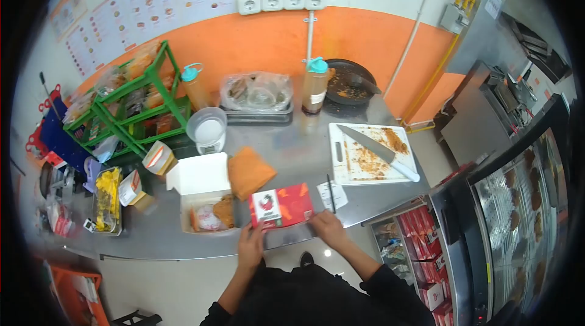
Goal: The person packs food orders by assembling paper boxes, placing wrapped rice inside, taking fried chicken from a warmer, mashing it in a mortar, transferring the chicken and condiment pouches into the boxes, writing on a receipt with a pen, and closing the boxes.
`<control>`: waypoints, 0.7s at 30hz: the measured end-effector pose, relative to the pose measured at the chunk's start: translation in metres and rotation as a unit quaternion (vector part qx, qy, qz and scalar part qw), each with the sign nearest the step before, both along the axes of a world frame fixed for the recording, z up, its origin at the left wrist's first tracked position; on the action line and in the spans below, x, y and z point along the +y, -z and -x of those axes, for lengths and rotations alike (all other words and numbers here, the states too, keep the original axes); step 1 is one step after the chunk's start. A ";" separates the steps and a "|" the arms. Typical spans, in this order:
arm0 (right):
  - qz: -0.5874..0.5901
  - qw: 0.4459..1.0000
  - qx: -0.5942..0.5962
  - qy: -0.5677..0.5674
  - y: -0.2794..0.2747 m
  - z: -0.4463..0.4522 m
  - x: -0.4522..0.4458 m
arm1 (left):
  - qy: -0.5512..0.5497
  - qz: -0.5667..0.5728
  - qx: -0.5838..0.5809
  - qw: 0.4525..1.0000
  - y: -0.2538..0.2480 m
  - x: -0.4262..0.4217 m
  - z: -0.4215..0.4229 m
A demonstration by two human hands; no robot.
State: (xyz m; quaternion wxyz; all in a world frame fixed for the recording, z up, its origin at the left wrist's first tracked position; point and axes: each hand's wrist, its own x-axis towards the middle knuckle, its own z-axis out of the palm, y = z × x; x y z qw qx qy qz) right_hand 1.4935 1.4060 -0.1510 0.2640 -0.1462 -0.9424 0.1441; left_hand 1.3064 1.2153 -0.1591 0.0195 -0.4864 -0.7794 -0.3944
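Note:
Near the front edge of the steel table lies a closed red box (294, 204) with a white label. My left hand (250, 245) is at its lower left corner, fingers bent against it. At its right end is my right hand (328, 227), with fingers closed near the corner; their exact grip is hard to make out. To the left stands an open white box (196, 175) holding a wrapped white item (208, 217) and a brown fried piece (224, 211). An orange cloth (250, 172) lies behind the boxes. A paper slip (333, 195) with a black pen (331, 193) is to the right.
A white cutting board (359, 173) bears crumbs and a knife (372, 144). Behind are a dark pan (348, 82), squeeze bottles (315, 85), a scale with a bowl (208, 131) and green racks (137, 106). A glass display case (518, 216) stands at the right.

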 end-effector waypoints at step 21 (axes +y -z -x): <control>0.222 0.955 0.088 0.176 0.011 0.219 -0.123 | -0.122 -0.074 -0.248 0.958 0.015 -0.138 0.221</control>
